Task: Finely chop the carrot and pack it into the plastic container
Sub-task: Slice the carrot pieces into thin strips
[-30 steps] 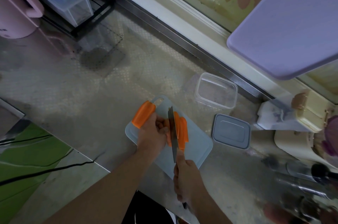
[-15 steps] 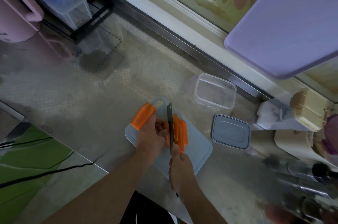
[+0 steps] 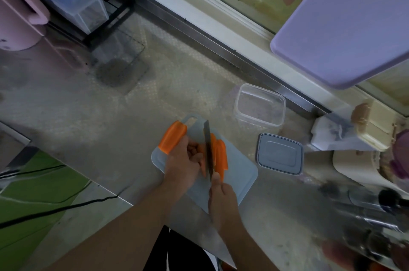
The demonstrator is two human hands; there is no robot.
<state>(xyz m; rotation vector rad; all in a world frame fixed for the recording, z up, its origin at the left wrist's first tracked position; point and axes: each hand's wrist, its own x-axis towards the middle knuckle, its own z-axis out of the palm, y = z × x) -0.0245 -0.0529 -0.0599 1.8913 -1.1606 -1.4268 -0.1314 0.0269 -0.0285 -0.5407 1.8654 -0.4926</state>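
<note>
I'm seeing left hand curled, pinning carrot strips on cutting board; right hand gripping knife; container, lid lying beside.

A dimly lit kitchen: a worn steel counter with an embossed pattern runs beneath a white-framed window ledge. A black wire rack stands at the back left beside a pink appliance. A lilac board juts in at upper right; green flooring shows lower left.
</note>
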